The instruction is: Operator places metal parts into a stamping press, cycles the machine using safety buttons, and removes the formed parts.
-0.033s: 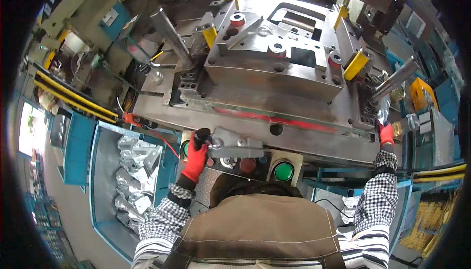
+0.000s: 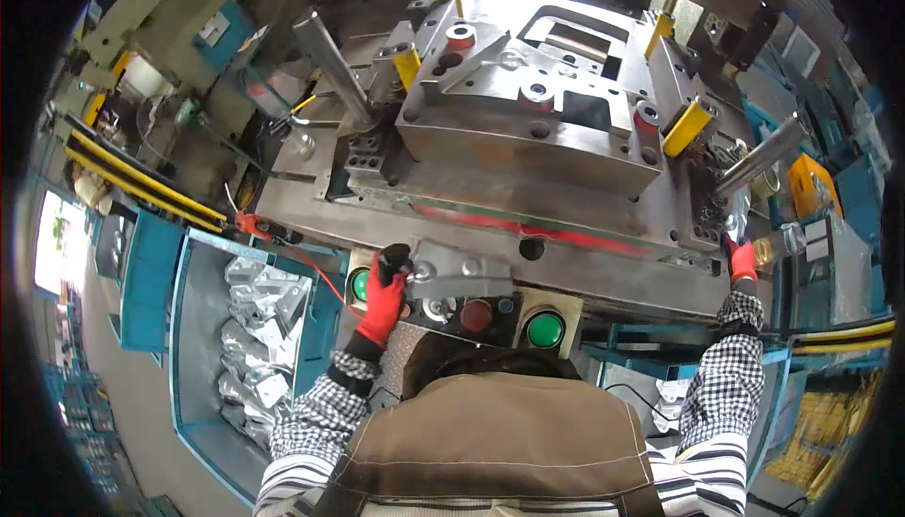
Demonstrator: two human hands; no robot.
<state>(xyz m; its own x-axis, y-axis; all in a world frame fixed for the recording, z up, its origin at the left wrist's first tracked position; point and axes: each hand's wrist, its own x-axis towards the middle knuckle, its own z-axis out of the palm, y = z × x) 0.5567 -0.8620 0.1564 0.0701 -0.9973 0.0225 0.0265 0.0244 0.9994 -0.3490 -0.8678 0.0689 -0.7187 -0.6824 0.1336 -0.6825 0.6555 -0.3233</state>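
Note:
My left hand [image 2: 381,302], in a red glove with dark fingertips, is closed on the left end of a grey stamped sheet-metal part [image 2: 471,274]. The part lies level in front of the press bed's near edge, above the control buttons. Far to the right, my right hand [image 2: 743,261], also red-gloved, reaches beside the die's right corner. Its fingers are curled by a shiny silvery piece [image 2: 738,213]; what exactly they grip is hidden. Ahead stands the steel die [image 2: 528,154], with another sheet-metal piece [image 2: 471,63] lying on its top at the left.
A blue-rimmed bin [image 2: 193,366] of similar metal parts stands at my left. Guide posts [image 2: 332,66] [image 2: 762,151] rise on both sides of the die. Green buttons [image 2: 545,329] and a red button [image 2: 475,315] sit just before me. A red-handled tool [image 2: 253,225] lies on the bed's left edge.
My left hand and the metal part have shifted slightly to the right and away from me. My right hand stays nearly where it was.

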